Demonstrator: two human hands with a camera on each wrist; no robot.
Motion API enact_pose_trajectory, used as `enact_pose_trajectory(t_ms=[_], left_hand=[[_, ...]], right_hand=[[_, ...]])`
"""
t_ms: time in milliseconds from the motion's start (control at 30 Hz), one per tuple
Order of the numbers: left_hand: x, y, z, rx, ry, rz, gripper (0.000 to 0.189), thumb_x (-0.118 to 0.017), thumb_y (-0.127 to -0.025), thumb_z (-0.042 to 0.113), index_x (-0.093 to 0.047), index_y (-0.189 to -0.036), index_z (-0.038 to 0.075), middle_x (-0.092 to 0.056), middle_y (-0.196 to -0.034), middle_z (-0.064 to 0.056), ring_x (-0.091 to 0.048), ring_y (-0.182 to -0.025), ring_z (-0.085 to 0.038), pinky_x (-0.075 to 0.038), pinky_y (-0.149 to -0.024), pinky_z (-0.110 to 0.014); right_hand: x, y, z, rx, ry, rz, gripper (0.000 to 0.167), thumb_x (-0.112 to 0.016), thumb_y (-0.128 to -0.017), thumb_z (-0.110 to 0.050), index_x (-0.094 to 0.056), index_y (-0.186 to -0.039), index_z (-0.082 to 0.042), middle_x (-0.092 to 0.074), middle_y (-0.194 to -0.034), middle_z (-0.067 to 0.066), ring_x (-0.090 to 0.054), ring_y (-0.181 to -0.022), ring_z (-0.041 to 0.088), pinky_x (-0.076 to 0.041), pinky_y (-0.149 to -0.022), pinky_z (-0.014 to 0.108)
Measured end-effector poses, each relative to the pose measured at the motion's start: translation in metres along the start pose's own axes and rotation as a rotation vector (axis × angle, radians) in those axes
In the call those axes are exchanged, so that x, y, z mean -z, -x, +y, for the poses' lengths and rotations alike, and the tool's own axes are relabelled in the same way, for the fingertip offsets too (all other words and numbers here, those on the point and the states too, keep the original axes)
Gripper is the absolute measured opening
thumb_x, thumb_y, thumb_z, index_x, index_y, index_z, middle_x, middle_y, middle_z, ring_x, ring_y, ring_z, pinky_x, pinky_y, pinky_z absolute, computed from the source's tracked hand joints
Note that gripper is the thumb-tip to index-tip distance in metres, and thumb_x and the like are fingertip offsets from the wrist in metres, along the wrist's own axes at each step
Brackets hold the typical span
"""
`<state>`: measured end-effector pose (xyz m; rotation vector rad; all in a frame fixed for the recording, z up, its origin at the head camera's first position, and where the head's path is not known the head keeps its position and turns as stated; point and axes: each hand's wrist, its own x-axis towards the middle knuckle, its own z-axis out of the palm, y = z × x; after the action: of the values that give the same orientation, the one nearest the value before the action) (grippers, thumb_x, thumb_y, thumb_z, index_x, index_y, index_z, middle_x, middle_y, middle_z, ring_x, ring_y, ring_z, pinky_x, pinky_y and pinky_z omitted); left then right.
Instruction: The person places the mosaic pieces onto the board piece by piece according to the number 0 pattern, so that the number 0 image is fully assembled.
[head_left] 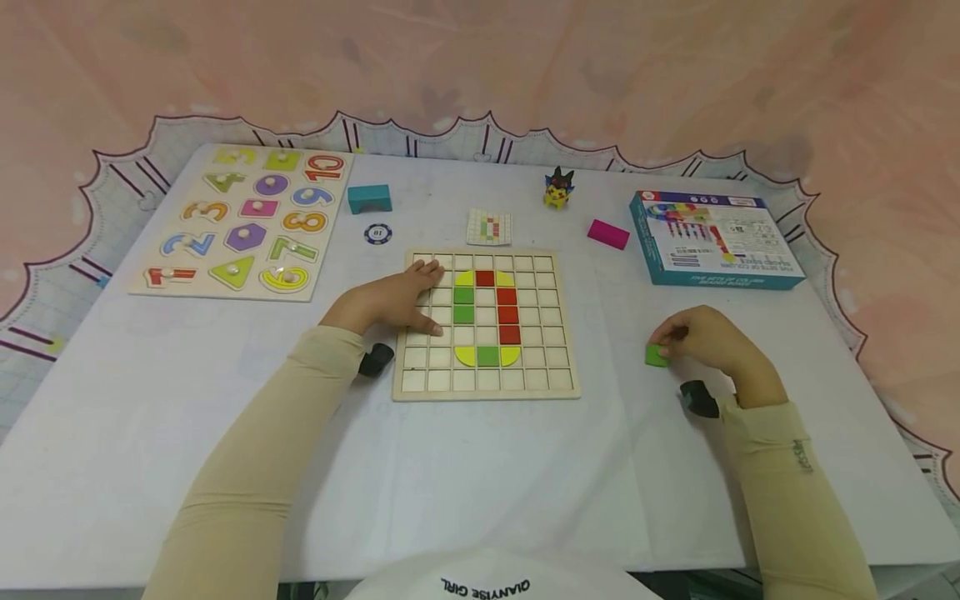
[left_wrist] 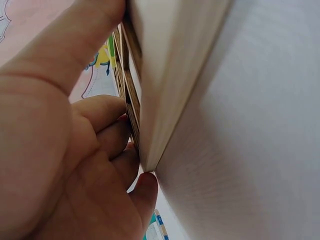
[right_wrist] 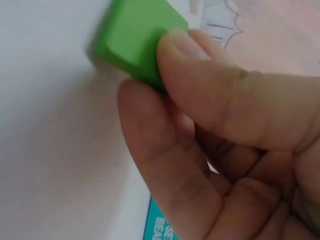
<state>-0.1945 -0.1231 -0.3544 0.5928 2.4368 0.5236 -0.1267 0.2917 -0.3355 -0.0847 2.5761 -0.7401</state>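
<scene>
My right hand (head_left: 703,340) pinches a small green square tile (right_wrist: 137,42) between thumb and fingers, low over the cloth right of the board. On the left edge of the wooden grid board (head_left: 420,379) rests my left hand (head_left: 390,298), its fingers spread and relaxed. The left wrist view shows its fingertips (left_wrist: 114,106) at the board's side. Red squares (head_left: 508,315), green squares (head_left: 463,305) and yellow rounded corner tiles (head_left: 465,357) form a ring in the grid, with a gap on the left side beneath the green pair.
Behind the board lies a small pattern card (head_left: 489,227). A number puzzle board (head_left: 180,250), a teal block (head_left: 370,198) and a poker chip (head_left: 378,234) are on the left. Rightward are a yellow figurine (head_left: 558,190), a magenta block (head_left: 608,234) and a teal-edged box (head_left: 716,242).
</scene>
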Motion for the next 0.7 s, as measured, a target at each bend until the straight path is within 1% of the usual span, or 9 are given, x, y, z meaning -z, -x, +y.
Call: enact_pose_trajectory(t_ms=[200, 300, 500, 600, 700], left_hand=[[-0.001, 0.001, 0.000, -0.005, -0.006, 0.003, 0.098, -0.071, -0.079, 0.035, -0.009, -0.148, 0.007, 0.001, -0.156, -0.009, 0.008, -0.143, -0.027, -0.005, -0.115, -0.048], [0.000, 0.001, 0.000, -0.007, -0.004, 0.003, 0.097, -0.071, -0.079, 0.034, -0.009, -0.148, 0.007, 0.001, -0.156, -0.009, 0.008, -0.143, -0.028, -0.005, -0.115, -0.048], [0.000, 0.001, 0.000, 0.002, -0.007, -0.001, 0.098, -0.071, -0.079, 0.036, -0.009, -0.149, 0.007, 0.001, -0.156, -0.008, 0.008, -0.143, -0.027, -0.005, -0.115, -0.047], [0.000, 0.001, 0.000, 0.003, -0.001, 0.005, 0.098, -0.072, -0.078, 0.036, -0.009, -0.149, 0.008, 0.001, -0.156, -0.007, 0.008, -0.143, -0.027, -0.004, -0.115, -0.047], [0.000, 0.000, 0.001, 0.008, -0.002, 0.006, 0.099, -0.072, -0.078, 0.037, -0.009, -0.149, 0.008, 0.001, -0.156, -0.006, 0.008, -0.143, -0.026, -0.004, -0.116, -0.046]], right_hand=[[0.003, -0.010, -0.015, 0.011, -0.097, -0.024, 0.022, -0.061, -0.085, -0.006, -0.067, -0.104, 0.002, -0.068, -0.097, 0.009, -0.055, -0.094, 0.025, -0.044, -0.089, 0.046], [0.001, -0.018, -0.030, 0.029, -0.125, -0.013, 0.022, -0.062, -0.084, -0.006, -0.067, -0.104, 0.002, -0.069, -0.098, 0.010, -0.054, -0.096, 0.026, -0.043, -0.091, 0.047], [-0.009, -0.038, -0.070, 0.088, -0.165, -0.012, 0.020, -0.065, -0.083, -0.006, -0.069, -0.101, 0.001, -0.067, -0.102, 0.012, -0.052, -0.094, 0.024, -0.044, -0.088, 0.040], [-0.018, -0.051, -0.093, 0.118, -0.184, -0.035, 0.018, -0.066, -0.083, -0.007, -0.070, -0.099, 0.000, -0.066, -0.098, 0.012, -0.053, -0.089, 0.023, -0.044, -0.083, 0.035], [-0.030, -0.062, -0.118, 0.156, -0.183, -0.068, 0.016, -0.068, -0.082, -0.007, -0.070, -0.097, -0.002, -0.065, -0.091, 0.009, -0.052, -0.085, 0.021, -0.044, -0.077, 0.030]])
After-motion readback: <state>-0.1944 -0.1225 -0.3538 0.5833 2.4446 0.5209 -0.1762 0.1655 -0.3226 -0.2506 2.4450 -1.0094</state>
